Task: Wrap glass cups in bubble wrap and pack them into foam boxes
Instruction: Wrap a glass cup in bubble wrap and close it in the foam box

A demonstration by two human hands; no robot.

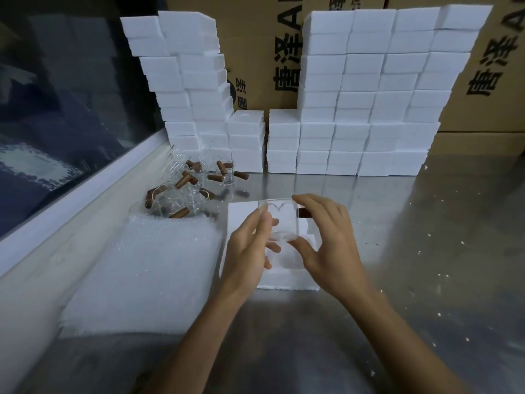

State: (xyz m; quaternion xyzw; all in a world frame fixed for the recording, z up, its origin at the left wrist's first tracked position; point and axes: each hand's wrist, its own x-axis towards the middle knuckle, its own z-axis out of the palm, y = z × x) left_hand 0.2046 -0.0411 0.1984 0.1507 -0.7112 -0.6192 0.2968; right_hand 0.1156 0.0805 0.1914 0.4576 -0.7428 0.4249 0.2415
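Both hands hold one clear glass cup [281, 220] with a brown wooden handle above an open white foam box [287, 277] in the middle of the metal table. My left hand [250, 248] grips the cup's left wall, thumb up. My right hand [329, 237] holds the rim with its forefinger and the base with its thumb; the brown handle [303, 213] pokes out behind its fingers. A stack of bubble wrap sheets [142, 271] lies to the left of the box. Several more glass cups with brown handles [187, 191] are heaped behind the bubble wrap.
Tall stacks of closed white foam boxes [366, 95] stand along the back, in front of brown cardboard cartons [255, 52]. A dark window with a white sill [85, 189] runs along the left. Foam crumbs [443, 251] dot the table on the right.
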